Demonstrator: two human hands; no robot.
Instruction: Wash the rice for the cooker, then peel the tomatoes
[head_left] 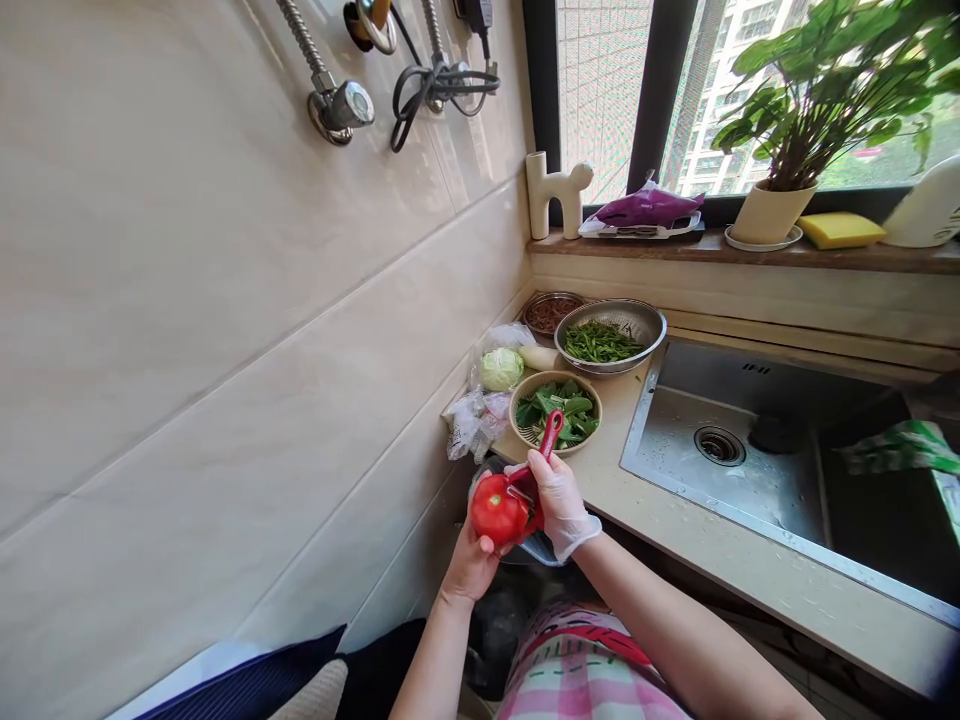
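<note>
A red tomato [495, 512] rests in my bare left hand [474, 562], whose fingers curl round it from below and the left. My right hand [559, 500], in a clear thin glove, is closed round a red peeler [553, 432]. The peeler's handle points up and away, and its blade lies against the tomato's right side. Some red skin hangs by the blade, partly hidden by the fingers. Just beyond my hands stands a beige basket [514, 418] of green leaves [574, 408].
A metal colander [651, 330] of green vegetables, a bowl [551, 310] of brown food, a cabbage [502, 369] and a white radish [541, 357] crowd the counter's corner. The steel sink [675, 430] lies right. A tiled wall [225, 300] rises left. A dark bin sits below my hands.
</note>
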